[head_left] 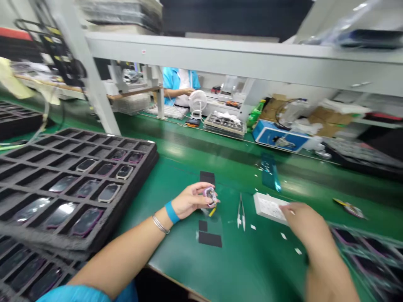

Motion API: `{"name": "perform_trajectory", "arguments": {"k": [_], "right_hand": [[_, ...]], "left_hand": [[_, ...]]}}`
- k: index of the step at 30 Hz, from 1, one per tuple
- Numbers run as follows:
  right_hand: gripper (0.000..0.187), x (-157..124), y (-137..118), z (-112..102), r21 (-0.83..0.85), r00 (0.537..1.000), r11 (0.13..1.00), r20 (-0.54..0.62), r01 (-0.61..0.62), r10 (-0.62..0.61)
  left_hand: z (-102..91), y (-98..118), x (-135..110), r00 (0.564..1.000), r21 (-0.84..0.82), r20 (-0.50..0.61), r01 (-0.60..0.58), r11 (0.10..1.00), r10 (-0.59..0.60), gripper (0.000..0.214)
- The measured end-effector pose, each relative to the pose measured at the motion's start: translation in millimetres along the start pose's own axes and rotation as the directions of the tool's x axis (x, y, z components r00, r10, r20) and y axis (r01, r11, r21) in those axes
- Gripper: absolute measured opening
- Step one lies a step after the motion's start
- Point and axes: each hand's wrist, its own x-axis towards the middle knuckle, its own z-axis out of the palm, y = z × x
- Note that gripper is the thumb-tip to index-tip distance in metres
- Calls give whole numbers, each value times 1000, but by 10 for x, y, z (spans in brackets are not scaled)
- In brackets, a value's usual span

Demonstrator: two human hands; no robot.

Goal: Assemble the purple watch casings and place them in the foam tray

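My left hand is closed around a small smartwatch case with a purple frame, its inner parts facing up. A yellow tab sticks out below it. At the right end of a shallow white box is my right hand, blurred, its fingertips drawn together over the rim. Small white pieces lie inside that box. Whatever those fingers pinch is too small to make out. Metal tweezers rest on the green table between my hands. Black rectangular pads lie in front of my left hand.
Black foam trays holding watch cases are stacked at left. A clear tray with dark watch parts sits at right. Blue film and a yellow-tipped tool lie farther back. Beyond the shelf beam sits a co-worker near a white fan.
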Motion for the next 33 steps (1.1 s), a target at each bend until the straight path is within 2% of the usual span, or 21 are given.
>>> {"name": "perform_trajectory", "arguments": {"k": [2, 3, 4, 6, 7, 8, 9, 11, 14, 17, 20, 23, 26, 29, 31, 33], "right_hand": [[17, -174, -226, 66, 220, 982, 964, -147, 146, -116], [19, -283, -384, 116, 375, 976, 906, -160, 197, -146], [22, -398, -553, 176, 537, 980, 820, -105, 200, -170], [23, -624, -873, 311, 785, 962, 610, 73, 108, -264], [20, -726, -1000, 376, 853, 942, 518, 125, 58, -312], [16, -813, -1095, 432, 892, 934, 450, 127, 41, -335], [13, -883, -1158, 475, 914, 933, 403, 116, 34, -341], [9, -963, -1197, 522, 932, 943, 362, 94, 29, -319], [7, -970, -1156, 527, 917, 958, 396, 73, 44, -276], [5, -950, -1133, 515, 857, 962, 495, -4, 143, -272], [7, -961, -1142, 519, 793, 953, 562, -76, 236, -293], [9, -973, -1137, 538, 748, 933, 580, -145, 322, -331], [11, -971, -1111, 569, 663, 886, 602, -231, 446, -401], [13, -979, -1085, 603, 491, 806, 642, -294, 589, -514], [15, -988, -1075, 622, 386, 760, 655, -296, 649, -579], [18, -986, -1074, 633, 365, 754, 661, -270, 656, -599]], "left_hand": [[7, -4, -13, 1000, -10, 11, 0, 1000, 0, 50], [9, -4, -16, 1000, -16, 21, 6, 1000, -5, 50], [9, -3, -17, 999, -21, 34, 14, 1000, -13, 49], [6, -1, -15, 997, -20, 66, 33, 999, -31, 47], [3, 0, -14, 996, -14, 78, 38, 999, -37, 46], [1, 0, -12, 995, -5, 87, 39, 999, -39, 45], [0, 0, -9, 995, 7, 94, 38, 999, -38, 45], [2, -4, -4, 994, 33, 102, 32, 999, -35, 46], [19, -18, 7, 993, 67, 118, 22, 998, -30, 46], [37, -42, 16, 993, 104, 116, 15, 994, -27, 46], [42, -66, 22, 996, 134, 91, 9, 991, -21, 47], [35, -79, 25, 997, 150, 80, 1, 989, -14, 46], [31, -91, 23, 997, 168, 71, -2, 986, -10, 46], [32, -112, 20, 998, 190, 55, -5, 982, -6, 46], [34, -127, 23, 999, 203, 41, -10, 979, 1, 46], [33, -135, 30, 1000, 211, 29, -13, 977, 7, 46]]}}
